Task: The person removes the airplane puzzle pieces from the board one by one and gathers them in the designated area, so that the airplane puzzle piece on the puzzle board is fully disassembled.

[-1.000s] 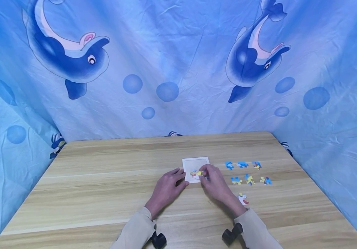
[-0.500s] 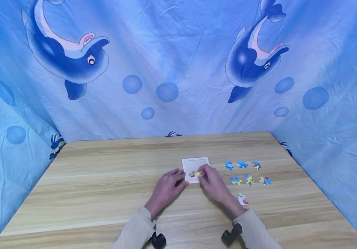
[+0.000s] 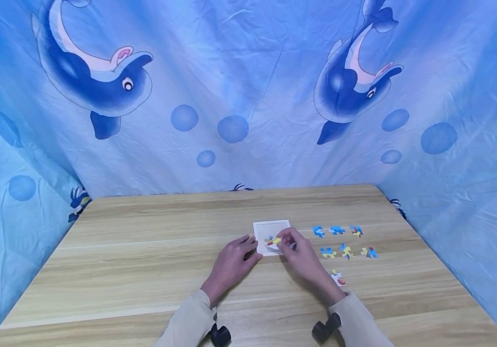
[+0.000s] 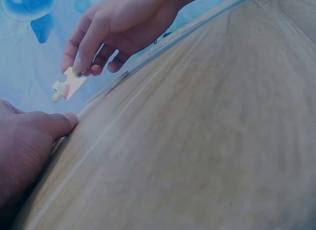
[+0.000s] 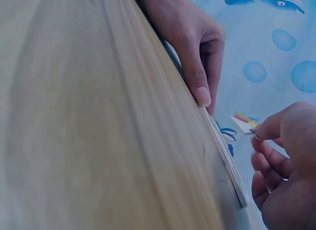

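Observation:
My right hand (image 3: 302, 255) pinches a jigsaw puzzle piece (image 3: 275, 242) between thumb and fingertips. This piece (image 4: 69, 84), with white, yellow and red areas, is tilted and raised above the tabletop in the left wrist view. Beneath it lies a square puzzle tray (image 3: 272, 222) with a white border; the hand and piece cover its lower right part. My left hand (image 3: 233, 262) rests at the tray's left side, its fingertips and thumb touching the border. In the right wrist view, the left thumb (image 5: 202, 95) presses at the tray's edge.
Several loose jigsaw pieces lie in rows to the tray's right, among them a blue one (image 3: 337, 230) and a yellow one (image 3: 346, 251). A white and red piece (image 3: 338, 278) lies near my right wrist. A blue dolphin-print curtain (image 3: 248, 96) hangs behind the wooden table (image 3: 144, 260).
My right hand has shifted slightly and the pinched jigsaw piece has changed its tilt, showing more white on its near side. My left hand has stayed at the tray's edge.

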### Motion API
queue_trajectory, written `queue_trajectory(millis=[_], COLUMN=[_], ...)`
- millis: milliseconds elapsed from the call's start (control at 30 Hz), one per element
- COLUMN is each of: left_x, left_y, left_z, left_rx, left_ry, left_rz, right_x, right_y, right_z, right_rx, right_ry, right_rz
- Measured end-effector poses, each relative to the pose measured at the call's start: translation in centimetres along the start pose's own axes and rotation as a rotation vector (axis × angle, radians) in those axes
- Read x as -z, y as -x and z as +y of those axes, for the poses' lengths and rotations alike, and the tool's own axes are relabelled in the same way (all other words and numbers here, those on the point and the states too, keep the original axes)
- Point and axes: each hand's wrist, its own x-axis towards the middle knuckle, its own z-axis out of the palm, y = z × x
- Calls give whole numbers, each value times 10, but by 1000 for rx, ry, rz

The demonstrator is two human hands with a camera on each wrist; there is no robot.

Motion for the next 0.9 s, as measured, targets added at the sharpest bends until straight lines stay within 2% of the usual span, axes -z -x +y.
queue_trajectory(millis=[467,900], left_x=[1,0], left_y=[0,1], left_z=[1,2], left_rx=[-2,-6], left_ry=[14,18], left_rz=[9,19], right_x=[20,48], right_y=[14,33], right_z=[3,13], right_rx=[-25,-23], right_ry=[-48,37], right_rz=[17,41])
